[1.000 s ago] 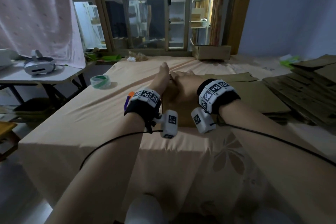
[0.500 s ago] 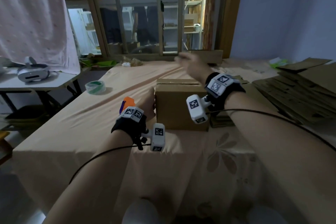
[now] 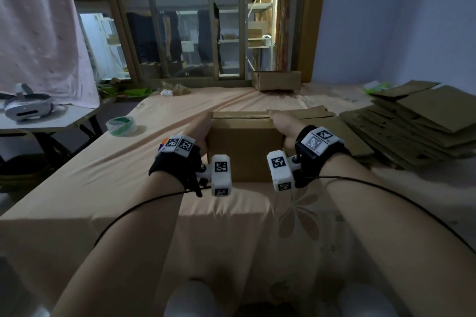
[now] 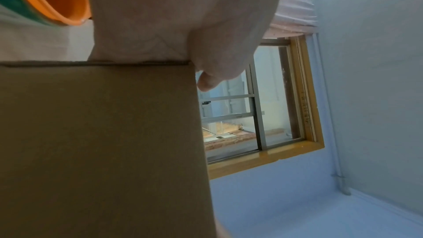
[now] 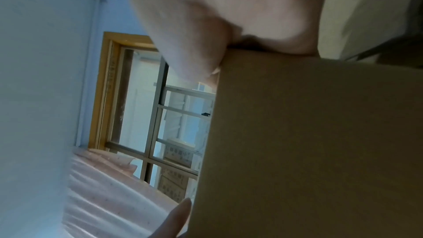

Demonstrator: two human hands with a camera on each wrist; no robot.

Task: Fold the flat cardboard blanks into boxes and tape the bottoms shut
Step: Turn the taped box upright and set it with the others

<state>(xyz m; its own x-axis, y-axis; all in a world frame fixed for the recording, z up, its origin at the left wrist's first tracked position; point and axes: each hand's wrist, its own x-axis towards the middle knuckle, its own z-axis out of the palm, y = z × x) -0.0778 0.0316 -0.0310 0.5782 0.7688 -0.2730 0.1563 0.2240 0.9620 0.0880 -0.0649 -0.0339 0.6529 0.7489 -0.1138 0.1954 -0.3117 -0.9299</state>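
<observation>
Box (image 3: 244, 152) stands on the cloth-covered table (image 3: 103, 175) dead centre btwn both grips; left hand (image 3: 202, 131) holds its left wall, right hand (image 3: 283, 125) its right wall; long axis left-right, neither nearer.

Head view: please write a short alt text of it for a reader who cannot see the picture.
A person's left hand and right hand hold the two sides of an assembled cardboard box standing on a table under a peach cloth. A stack of flat cardboard blanks lies to the right and a roll of tape to the left.
</observation>
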